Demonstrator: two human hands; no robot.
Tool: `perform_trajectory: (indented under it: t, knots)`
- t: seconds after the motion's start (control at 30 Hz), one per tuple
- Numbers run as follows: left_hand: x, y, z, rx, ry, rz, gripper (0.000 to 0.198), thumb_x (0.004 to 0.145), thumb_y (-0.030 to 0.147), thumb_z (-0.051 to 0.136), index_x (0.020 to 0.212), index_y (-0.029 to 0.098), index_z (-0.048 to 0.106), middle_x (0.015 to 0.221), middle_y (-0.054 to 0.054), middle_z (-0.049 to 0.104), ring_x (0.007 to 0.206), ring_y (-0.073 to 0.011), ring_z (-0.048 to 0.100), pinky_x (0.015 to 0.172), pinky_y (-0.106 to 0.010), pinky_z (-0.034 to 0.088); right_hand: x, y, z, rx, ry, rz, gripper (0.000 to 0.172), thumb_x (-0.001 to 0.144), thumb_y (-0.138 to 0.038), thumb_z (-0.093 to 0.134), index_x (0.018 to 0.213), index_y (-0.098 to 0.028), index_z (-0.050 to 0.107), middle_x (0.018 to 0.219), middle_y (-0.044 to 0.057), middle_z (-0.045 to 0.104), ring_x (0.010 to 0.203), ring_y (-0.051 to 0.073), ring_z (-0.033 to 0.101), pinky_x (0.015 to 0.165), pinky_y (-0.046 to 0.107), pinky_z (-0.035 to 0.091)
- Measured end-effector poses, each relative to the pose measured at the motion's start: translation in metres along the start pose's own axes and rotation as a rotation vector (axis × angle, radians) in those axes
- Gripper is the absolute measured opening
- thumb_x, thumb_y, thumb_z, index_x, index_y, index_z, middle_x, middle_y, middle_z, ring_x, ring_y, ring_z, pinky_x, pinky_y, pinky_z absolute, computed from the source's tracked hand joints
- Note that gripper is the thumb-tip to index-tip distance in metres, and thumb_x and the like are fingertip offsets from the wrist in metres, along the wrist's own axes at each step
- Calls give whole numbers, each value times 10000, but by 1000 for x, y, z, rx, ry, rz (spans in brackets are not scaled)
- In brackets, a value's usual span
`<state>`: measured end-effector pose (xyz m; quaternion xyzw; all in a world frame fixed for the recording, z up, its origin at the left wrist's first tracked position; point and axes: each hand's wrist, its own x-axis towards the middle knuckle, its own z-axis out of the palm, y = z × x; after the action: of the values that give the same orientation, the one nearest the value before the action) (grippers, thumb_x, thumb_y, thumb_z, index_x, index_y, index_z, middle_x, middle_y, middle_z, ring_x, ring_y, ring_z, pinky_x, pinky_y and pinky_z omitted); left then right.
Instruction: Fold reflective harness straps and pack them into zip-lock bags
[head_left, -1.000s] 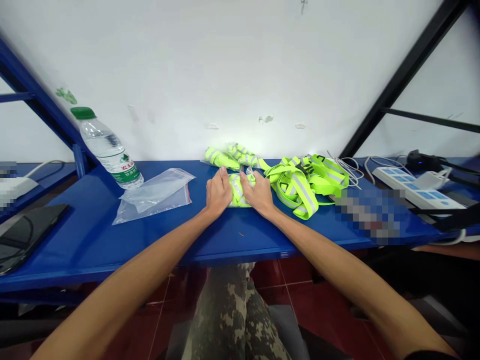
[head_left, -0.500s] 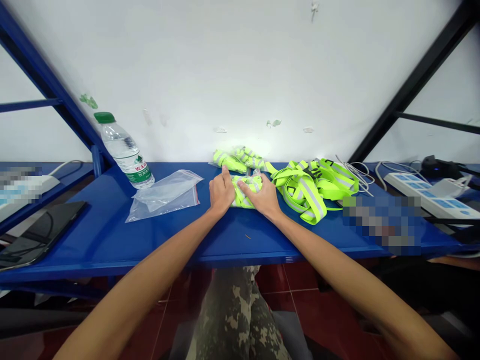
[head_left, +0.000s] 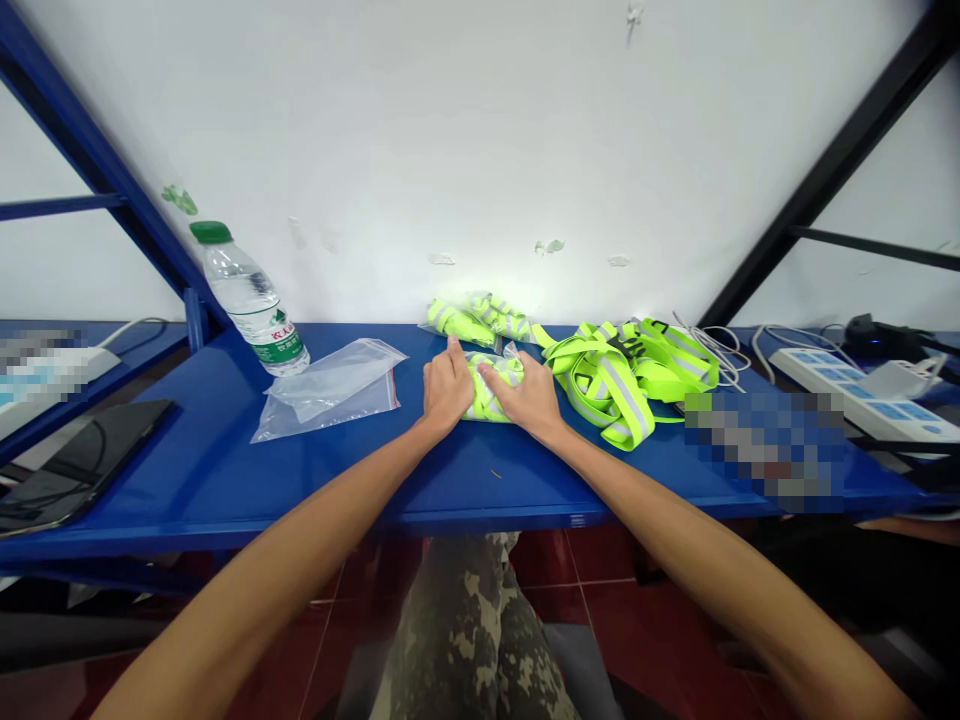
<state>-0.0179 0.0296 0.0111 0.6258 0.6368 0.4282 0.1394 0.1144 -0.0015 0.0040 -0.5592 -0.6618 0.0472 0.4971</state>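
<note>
Between my hands, on the blue table, lies a clear plastic bag (head_left: 491, 388) packed with folded yellow-green reflective straps. My left hand (head_left: 448, 388) is closed on the bag's left side, with its fingers partly hidden. My right hand (head_left: 527, 392) grips the right side, its thumb pressed across the top. Just behind sit more bagged reflective straps (head_left: 480, 318) against the wall. To the right of my right hand is a loose tangle of reflective straps (head_left: 615, 375) with black buckles. Flat clear zip bags (head_left: 337, 385) lie left of my left hand.
A water bottle (head_left: 255, 310) with a green cap stands at the back left of the blue table (head_left: 300, 495). A dark tablet-like device (head_left: 82, 465) lies far left. Power strips (head_left: 862, 385) and white cables (head_left: 724, 350) are on the right, near a blurred-out patch. Metal frame posts rise at both sides.
Both hands keep their hold on the filled bag, with only a tiny shift of the fingers. The view has moved very slightly; the other things stay where they were.
</note>
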Motion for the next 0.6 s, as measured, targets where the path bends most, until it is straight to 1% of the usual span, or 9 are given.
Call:
perform_trajectory:
  t: [0.17, 0.37, 0.43, 0.5, 0.57, 0.6]
  knots:
    - [-1, 1, -1, 50, -3, 16, 690, 988, 511, 88, 737, 191, 645, 932, -188, 721, 997, -300, 649, 936, -397, 434, 1, -1, -1, 21, -11, 4, 383, 834, -585, 574, 773, -207, 560, 681, 36, 633, 620, 193, 562, 631, 295, 416]
    - [1, 1, -8, 19, -32, 19, 719, 977, 563, 103, 723, 181, 657, 918, -190, 730, 972, -315, 666, 866, -377, 444, 0, -3, -3, 106, -12, 43, 399, 799, -600, 608, 759, -208, 546, 676, 11, 619, 610, 171, 542, 611, 281, 407]
    - [3, 1, -12, -33, -114, 13, 701, 960, 615, 176, 713, 172, 661, 864, -161, 733, 936, -303, 674, 821, -352, 454, 1, -2, -4, 134, -18, 76, 416, 780, -614, 624, 756, -206, 545, 668, 1, 612, 587, 160, 528, 584, 274, 392]
    - [5, 1, -16, -135, -237, 36, 646, 912, 670, 323, 743, 157, 679, 822, -115, 733, 880, -273, 679, 763, -313, 465, 2, 2, -4, 152, -13, 112, 433, 755, -624, 647, 771, -200, 558, 687, 0, 622, 587, 158, 529, 574, 272, 390]
    - [6, 1, -18, -271, -337, 80, 592, 848, 685, 470, 838, 141, 703, 854, -85, 739, 851, -239, 675, 731, -282, 475, 5, 7, -5, 168, 19, 137, 441, 752, -624, 650, 793, -192, 573, 726, 10, 638, 622, 164, 543, 598, 278, 410]
    - [7, 1, -19, -334, -368, 99, 580, 821, 680, 524, 893, 136, 710, 892, -82, 743, 855, -228, 672, 733, -273, 480, 7, 9, -5, 177, 37, 146, 442, 760, -624, 640, 792, -189, 573, 737, 13, 640, 639, 167, 548, 613, 282, 421]
